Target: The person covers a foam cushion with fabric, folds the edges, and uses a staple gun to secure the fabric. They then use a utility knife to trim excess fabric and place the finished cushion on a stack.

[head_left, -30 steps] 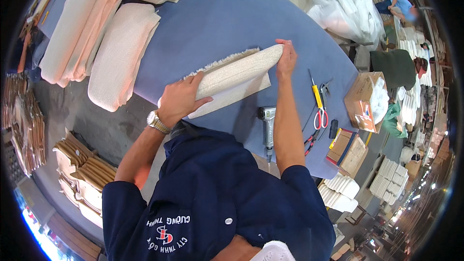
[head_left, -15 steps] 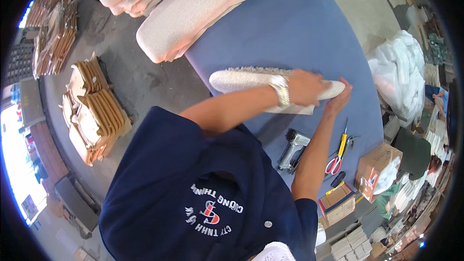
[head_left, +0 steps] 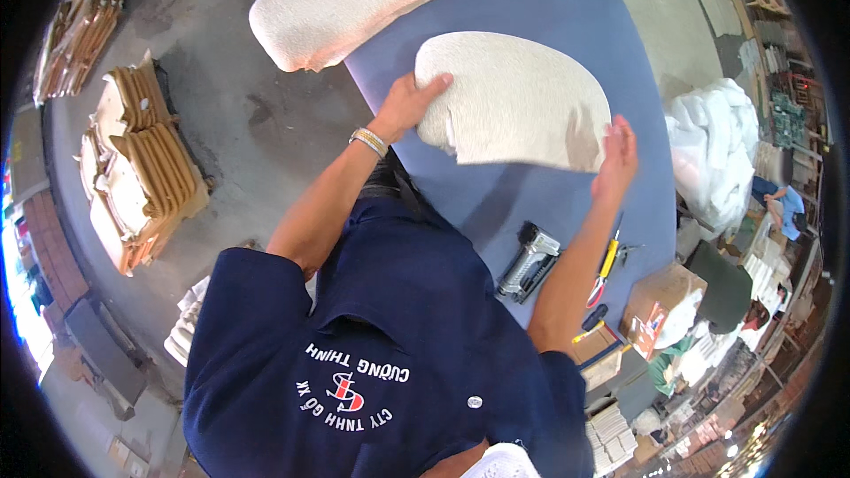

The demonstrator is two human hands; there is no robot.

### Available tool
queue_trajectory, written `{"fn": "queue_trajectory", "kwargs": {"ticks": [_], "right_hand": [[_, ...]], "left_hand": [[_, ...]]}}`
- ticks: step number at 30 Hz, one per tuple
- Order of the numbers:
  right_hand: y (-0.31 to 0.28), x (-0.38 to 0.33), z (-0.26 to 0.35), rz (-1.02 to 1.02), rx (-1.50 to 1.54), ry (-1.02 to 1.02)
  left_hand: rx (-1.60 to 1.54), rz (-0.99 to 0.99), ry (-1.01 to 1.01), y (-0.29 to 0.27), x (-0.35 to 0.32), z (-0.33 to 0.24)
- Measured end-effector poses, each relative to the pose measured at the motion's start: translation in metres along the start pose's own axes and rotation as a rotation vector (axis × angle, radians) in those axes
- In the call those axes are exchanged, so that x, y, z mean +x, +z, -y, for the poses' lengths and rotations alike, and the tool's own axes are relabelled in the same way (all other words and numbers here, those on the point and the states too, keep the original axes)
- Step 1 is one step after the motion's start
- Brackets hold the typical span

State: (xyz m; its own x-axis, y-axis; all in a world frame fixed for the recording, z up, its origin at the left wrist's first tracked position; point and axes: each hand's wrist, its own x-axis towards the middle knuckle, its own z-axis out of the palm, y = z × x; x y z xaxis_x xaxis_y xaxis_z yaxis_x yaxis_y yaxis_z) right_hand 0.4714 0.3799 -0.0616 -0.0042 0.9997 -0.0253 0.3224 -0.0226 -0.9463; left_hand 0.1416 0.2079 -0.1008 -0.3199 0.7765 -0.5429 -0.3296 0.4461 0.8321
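A cream, fleecy fabric-covered panel [head_left: 522,93] with a rounded outline faces up over the blue-grey table [head_left: 549,0]. My left hand [head_left: 414,104] grips its left end, thumb on top and the other fingers hidden underneath. At the opposite end, my right hand [head_left: 617,159] has its fingers stretched out beside the panel's edge; I cannot tell if it touches. Nearer to me lies a silver and black staple gun [head_left: 529,264]. Beyond my right forearm is a yellow-handled tool [head_left: 609,258], partly hidden.
Padded cream pieces [head_left: 354,4] are stacked at the table's far left. An open cardboard box [head_left: 653,305] and a white plastic-wrapped bundle [head_left: 713,155] stand to the right. Stacked brown shaped panels [head_left: 146,168] are on the floor at left. A person [head_left: 784,208] is far right.
The panel has turned from its narrow side to show its broad face. My left hand has moved from its right part to its left end, and my right hand has opened.
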Motion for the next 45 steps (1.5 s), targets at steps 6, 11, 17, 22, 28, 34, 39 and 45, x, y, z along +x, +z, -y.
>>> {"fn": "queue_trajectory", "kwargs": {"ticks": [6,11,17,22,28,34,39,45], "right_hand": [[0.027,-0.139,0.055,0.172,0.244,0.022],[0.057,-0.185,0.029,0.405,0.333,0.437],[0.088,-0.174,0.052,0.513,0.334,0.536],[0.105,-0.151,0.073,0.331,0.194,0.269],[0.131,-0.121,0.099,0.455,-0.006,0.206],[0.151,-0.114,0.107,0.514,0.057,0.1],[0.158,-0.113,0.101,0.527,-0.088,-0.287],[0.157,-0.11,0.095,0.561,0.003,-0.348]], "left_hand": [[-0.048,-0.01,0.035,0.009,-0.006,-0.01],[-0.109,0.021,0.109,0.019,-0.015,-0.011],[-0.2,0.074,0.055,0.028,-0.027,-0.021],[-0.466,0.068,-0.281,0.028,-0.026,-0.01],[-0.613,0.158,-0.332,0.021,-0.016,0.028],[0.171,-0.214,0.253,-0.001,-0.04,0.012],[0.53,-0.166,0.743,-0.004,-0.075,-0.022],[0.562,-0.13,0.8,-0.01,-0.06,-0.022]]}}
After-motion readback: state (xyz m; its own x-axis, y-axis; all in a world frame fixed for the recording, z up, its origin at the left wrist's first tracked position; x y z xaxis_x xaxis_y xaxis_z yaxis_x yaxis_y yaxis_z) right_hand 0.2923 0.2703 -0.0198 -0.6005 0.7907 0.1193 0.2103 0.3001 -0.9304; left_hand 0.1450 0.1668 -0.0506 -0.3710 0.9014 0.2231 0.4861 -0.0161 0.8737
